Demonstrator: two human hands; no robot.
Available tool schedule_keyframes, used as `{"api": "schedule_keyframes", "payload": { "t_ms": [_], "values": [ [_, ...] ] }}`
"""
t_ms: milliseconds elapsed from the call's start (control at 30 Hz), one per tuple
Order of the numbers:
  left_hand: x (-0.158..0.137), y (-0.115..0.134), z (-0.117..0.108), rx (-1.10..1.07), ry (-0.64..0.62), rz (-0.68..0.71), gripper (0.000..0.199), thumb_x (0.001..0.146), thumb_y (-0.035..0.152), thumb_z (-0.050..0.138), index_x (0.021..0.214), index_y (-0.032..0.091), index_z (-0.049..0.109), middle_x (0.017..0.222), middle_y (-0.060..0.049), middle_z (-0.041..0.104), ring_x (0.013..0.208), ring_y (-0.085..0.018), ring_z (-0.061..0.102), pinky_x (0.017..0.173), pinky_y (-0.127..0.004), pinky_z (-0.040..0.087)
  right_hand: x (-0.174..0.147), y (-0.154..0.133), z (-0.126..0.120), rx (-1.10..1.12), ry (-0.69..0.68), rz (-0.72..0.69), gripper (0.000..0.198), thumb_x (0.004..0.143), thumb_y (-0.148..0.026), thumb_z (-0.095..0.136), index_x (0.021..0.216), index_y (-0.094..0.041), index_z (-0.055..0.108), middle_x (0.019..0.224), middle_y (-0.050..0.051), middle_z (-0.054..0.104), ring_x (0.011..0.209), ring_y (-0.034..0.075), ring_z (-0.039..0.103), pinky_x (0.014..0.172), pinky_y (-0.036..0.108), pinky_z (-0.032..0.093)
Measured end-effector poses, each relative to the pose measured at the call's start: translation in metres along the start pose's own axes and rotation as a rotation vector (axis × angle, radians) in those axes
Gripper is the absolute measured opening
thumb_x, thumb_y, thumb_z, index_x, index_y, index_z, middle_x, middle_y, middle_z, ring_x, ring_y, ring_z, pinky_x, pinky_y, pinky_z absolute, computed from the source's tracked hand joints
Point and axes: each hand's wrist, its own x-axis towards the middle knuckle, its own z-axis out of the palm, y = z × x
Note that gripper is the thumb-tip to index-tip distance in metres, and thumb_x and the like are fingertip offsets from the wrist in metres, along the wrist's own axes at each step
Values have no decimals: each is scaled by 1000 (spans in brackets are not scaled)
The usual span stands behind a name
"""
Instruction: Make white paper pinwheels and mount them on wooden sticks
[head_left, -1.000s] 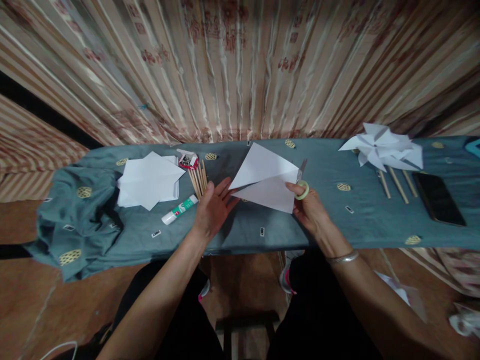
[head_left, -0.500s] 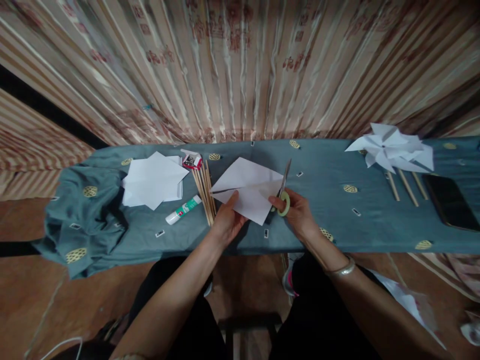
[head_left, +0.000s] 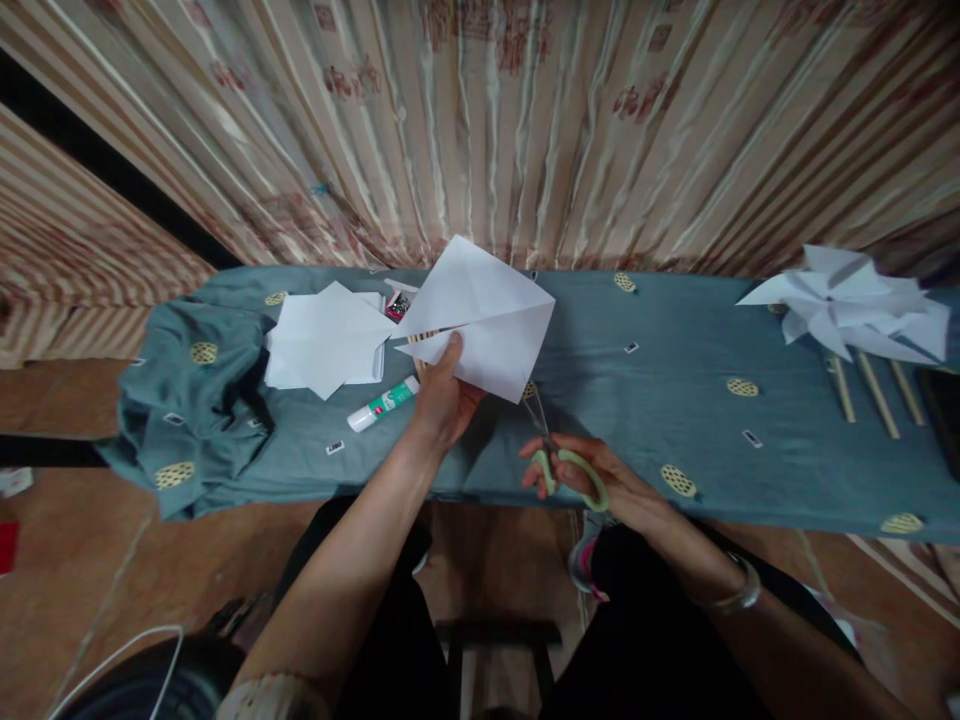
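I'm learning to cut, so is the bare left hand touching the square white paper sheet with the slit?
Touching: the head view shows the left hand with its thumb lying on the paper sheet.

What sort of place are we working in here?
Probably a makeshift craft spot, perhaps in a home: a narrow cloth-covered table before a patterned curtain, with a glue stick and white paper pinwheels on it.

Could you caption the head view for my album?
Left hand holds slit white paper; right hand holds green-handled scissors.
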Motion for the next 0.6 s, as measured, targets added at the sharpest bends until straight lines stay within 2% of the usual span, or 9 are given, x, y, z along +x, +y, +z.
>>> {"api": "schedule_keyframes", "payload": {
  "t_ms": [200, 600],
  "values": [
    [-5, -5, 2, 21, -23, -28, 19, 91, 19, 62, 110, 19, 64, 80, 2, 72, 68, -10, 66, 84, -26, 57, 7, -1, 11, -23, 16, -51, 53, 81, -63, 65, 106, -16, 63, 87, 8, 72, 70, 16, 64, 67, 32, 51],
    [-7, -6, 3, -37, 1, -24, 36, 91, 16, 60, 127, 22, 59, 87, 1, 75, 77, -13, 71, 85, -26, 57, 11, -5, 15, -75, 95, -76, 54, 79, -65, 64, 103, -17, 66, 82, 8, 72, 65, 16, 64, 61, 29, 49]
  ]
}}
